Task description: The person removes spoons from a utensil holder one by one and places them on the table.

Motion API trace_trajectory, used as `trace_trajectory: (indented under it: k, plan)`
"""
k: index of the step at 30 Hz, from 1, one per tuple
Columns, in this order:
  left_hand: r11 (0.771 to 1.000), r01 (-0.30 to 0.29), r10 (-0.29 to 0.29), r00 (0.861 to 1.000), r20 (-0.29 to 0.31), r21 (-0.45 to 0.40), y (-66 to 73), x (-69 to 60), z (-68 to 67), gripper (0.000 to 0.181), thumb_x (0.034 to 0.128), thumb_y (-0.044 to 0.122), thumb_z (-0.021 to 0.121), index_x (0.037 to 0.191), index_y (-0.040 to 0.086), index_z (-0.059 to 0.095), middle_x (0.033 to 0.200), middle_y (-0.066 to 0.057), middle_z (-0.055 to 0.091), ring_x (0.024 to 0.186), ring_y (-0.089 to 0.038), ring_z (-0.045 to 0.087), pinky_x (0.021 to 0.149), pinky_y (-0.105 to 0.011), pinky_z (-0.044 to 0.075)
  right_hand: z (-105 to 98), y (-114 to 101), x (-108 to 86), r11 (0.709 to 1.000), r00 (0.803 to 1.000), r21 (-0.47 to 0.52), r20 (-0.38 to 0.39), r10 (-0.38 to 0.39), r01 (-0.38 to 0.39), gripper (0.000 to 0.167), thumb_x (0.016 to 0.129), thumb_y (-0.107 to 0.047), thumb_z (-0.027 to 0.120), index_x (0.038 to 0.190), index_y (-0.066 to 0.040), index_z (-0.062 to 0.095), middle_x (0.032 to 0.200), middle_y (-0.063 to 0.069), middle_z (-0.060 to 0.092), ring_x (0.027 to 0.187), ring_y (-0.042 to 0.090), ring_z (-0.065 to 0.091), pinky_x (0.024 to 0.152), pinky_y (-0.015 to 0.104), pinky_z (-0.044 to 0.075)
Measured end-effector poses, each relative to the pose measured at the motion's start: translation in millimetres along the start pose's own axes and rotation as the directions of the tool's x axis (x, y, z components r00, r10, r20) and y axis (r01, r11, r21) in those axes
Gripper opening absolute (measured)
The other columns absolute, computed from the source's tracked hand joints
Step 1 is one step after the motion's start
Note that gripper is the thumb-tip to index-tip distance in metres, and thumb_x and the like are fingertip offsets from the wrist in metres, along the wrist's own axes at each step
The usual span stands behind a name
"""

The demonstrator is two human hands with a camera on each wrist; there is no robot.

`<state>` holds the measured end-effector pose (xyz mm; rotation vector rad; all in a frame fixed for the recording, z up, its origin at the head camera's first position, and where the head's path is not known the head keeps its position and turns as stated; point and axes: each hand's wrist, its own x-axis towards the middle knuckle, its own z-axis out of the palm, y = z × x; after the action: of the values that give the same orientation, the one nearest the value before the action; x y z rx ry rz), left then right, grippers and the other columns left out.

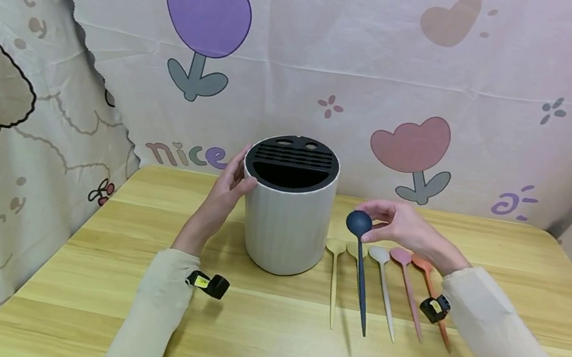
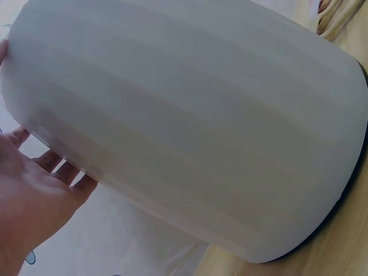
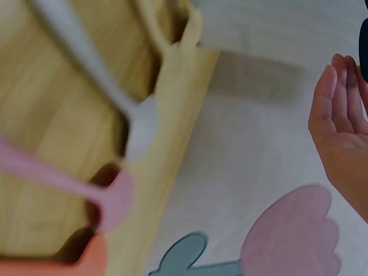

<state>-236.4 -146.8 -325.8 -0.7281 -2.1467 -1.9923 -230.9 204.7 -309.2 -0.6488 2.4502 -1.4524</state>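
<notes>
A white ribbed cylindrical utensil holder (image 1: pixel 285 229) with a black slotted lid (image 1: pixel 294 164) stands upright on the table. My left hand (image 1: pixel 228 194) rests against its left side, thumb near the front rim; in the left wrist view the fingers (image 2: pixel 52 161) touch its wall. To the right of the holder, my right hand (image 1: pixel 398 224) pinches a dark blue long-handled spoon (image 1: pixel 361 262) just below its bowl, the handle pointing down towards me. Only a dark edge of that spoon (image 3: pixel 363 49) shows in the right wrist view.
Beside the holder lie a pale yellow spoon (image 1: pixel 337 248), another yellowish spoon (image 1: pixel 356 251) partly behind the blue one, a white spoon (image 1: pixel 380 256), a pink spoon (image 1: pixel 401 256) and an orange spoon (image 1: pixel 422 264). A patterned cloth (image 1: pixel 312 30) hangs behind the wooden table (image 1: pixel 256 345).
</notes>
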Motion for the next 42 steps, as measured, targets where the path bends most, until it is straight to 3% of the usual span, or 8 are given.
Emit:
trace_trajectory:
  k: [7, 18, 32, 36, 42]
  plan:
    - [1.000, -0.001, 0.001, 1.000, -0.004, 0.004, 0.6, 0.8, 0.3, 0.091, 0.0875, 0.057, 0.059, 0.156, 0.017, 0.015, 0.159, 0.000, 0.019, 0.144, -0.015, 0.018, 0.115, -0.041, 0.018, -16.7, 21.7, -6.3, 0.999, 1.000, -0.041, 0.026, 0.015, -0.014, 0.056, 0.077, -0.006, 0.079, 0.127, 0.007, 0.056, 0.118, 0.019, 0.063, 0.103, 0.030, 0.064, 0.083, 0.028, 0.052]
    - [1.000, 0.006, -0.006, 1.000, -0.006, -0.001, 0.7, -0.2, 1.0, 0.090, 0.0879, 0.056, 0.059, 0.156, 0.017, 0.015, 0.158, 0.000, 0.020, 0.143, -0.015, 0.020, 0.115, -0.042, 0.019, -43.8, 56.5, -23.2, 0.993, 0.990, -0.044, 0.086, 0.116, -0.113, 0.063, 0.074, -0.010, 0.080, 0.129, 0.006, 0.055, 0.115, 0.016, 0.065, 0.102, 0.027, 0.061, 0.084, 0.026, 0.049]
    - [1.000, 0.008, -0.008, 1.000, -0.007, 0.001, 0.9, 0.2, 1.0, 0.088, 0.0884, 0.054, 0.058, 0.156, 0.018, 0.015, 0.158, 0.001, 0.020, 0.143, -0.014, 0.020, 0.115, -0.041, 0.019, -86.2, 90.4, -54.0, 0.980, 0.986, -0.141, 0.063, 0.153, -0.144, 0.057, 0.079, -0.012, 0.078, 0.127, 0.008, 0.056, 0.121, 0.019, 0.062, 0.105, 0.013, 0.059, 0.086, 0.022, 0.045]
    - [1.000, 0.012, -0.012, 1.000, -0.011, 0.004, 0.1, 0.0, 1.0, 0.090, 0.0868, 0.058, 0.059, 0.156, 0.020, 0.016, 0.158, 0.002, 0.021, 0.143, -0.013, 0.021, 0.114, -0.041, 0.020, -96.9, 98.4, -61.5, 0.971, 0.981, -0.170, 0.070, 0.183, -0.169, 0.058, 0.079, -0.013, 0.078, 0.128, 0.007, 0.056, 0.124, 0.021, 0.060, 0.110, 0.016, 0.057, 0.087, 0.025, 0.045]
    - [1.000, 0.010, -0.010, 1.000, -0.008, 0.010, 0.9, -0.9, 1.1, 0.089, 0.0870, 0.058, 0.059, 0.156, 0.021, 0.017, 0.158, 0.003, 0.021, 0.143, -0.012, 0.020, 0.114, -0.039, 0.020, -106.1, 113.8, -70.8, 0.963, 0.975, -0.181, 0.064, 0.215, -0.200, 0.061, 0.079, -0.014, 0.077, 0.129, 0.012, 0.053, 0.123, 0.025, 0.059, 0.109, 0.017, 0.057, 0.086, 0.018, 0.043]
